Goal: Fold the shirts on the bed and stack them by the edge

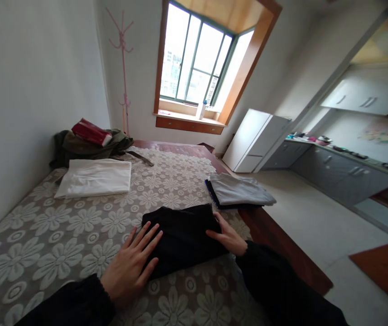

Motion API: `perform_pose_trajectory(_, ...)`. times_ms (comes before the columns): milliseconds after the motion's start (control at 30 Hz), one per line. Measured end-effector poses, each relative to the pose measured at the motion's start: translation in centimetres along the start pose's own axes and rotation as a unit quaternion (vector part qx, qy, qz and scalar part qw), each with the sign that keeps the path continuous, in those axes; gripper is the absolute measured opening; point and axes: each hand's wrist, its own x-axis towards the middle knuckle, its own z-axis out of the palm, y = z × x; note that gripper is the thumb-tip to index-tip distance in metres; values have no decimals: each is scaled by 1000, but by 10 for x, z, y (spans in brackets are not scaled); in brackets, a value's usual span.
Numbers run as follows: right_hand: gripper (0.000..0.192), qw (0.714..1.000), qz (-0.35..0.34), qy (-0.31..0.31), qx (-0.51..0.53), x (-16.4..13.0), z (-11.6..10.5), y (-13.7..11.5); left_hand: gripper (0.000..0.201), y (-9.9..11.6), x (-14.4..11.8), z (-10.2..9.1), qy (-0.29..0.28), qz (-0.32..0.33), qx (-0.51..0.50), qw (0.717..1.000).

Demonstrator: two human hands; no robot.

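- The black garment [183, 235] lies folded on the bed w/ flower-lace cover [61, 235], near the front edge, between both hands.
- Cloth looks soft and light, prob. a bit limp; it will sag if lifted by one corner. Better to take it under the two short sides or along the folded edge, I think.
- Left hand [133, 265], at approx. 8 o'clock from the garment's middle: flat, fingers spread wide, palm down, fingertips resting on the left edge of the cloth. It grips nothing.
- Right hand [226, 237], at approx. 3 o'clock: also open, fingers stretched and lying on the right edge, thumb side toward the cloth. No real grasp seen.
- Both forearms in dark sleeves come from the bottom of the view, wrists low, close to the bed.
- Grey folded pile [240, 190] at 1 o'clock, apart from the black one; white folded cloth [95, 179] at 10 o'clock, further away.
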Motion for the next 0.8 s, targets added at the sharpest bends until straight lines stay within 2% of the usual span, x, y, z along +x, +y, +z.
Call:
perform_pose_trajectory(100,80,982,97,-22,163,3,-1,-6,77,0,-1,2,26,8,29,999)
perform_pose_trajectory(167,89,969,122,-24,214,5,-2,-9,79,0,-1,2,40,13,37,998)
perform_pose_trajectory(233,102,973,96,-30,209,4,-2,-11,80,-1,-1,2,44,16,40,998)
perform_pose_trajectory(333,120,989,-13,-34,146,-1,3,-17,83,-3,0,2,53,31,50,997)
perform_pose_trajectory(400,119,992,-60,-40,100,-4,4,-26,84,-4,0,2,62,38,64,995)
perform_pose_trajectory(467,114,992,-77,-47,85,-1,-2,-41,86,-5,0,3,74,35,74,994)
perform_pose_trajectory(600,109,988,-122,-56,69,23,-44,-95,90,-4,-2,5,85,16,67,994)
perform_pose_trajectory(800,91,984,-153,-40,-77,68,-121,-188,89,-6,-4,5,42,13,22,999)
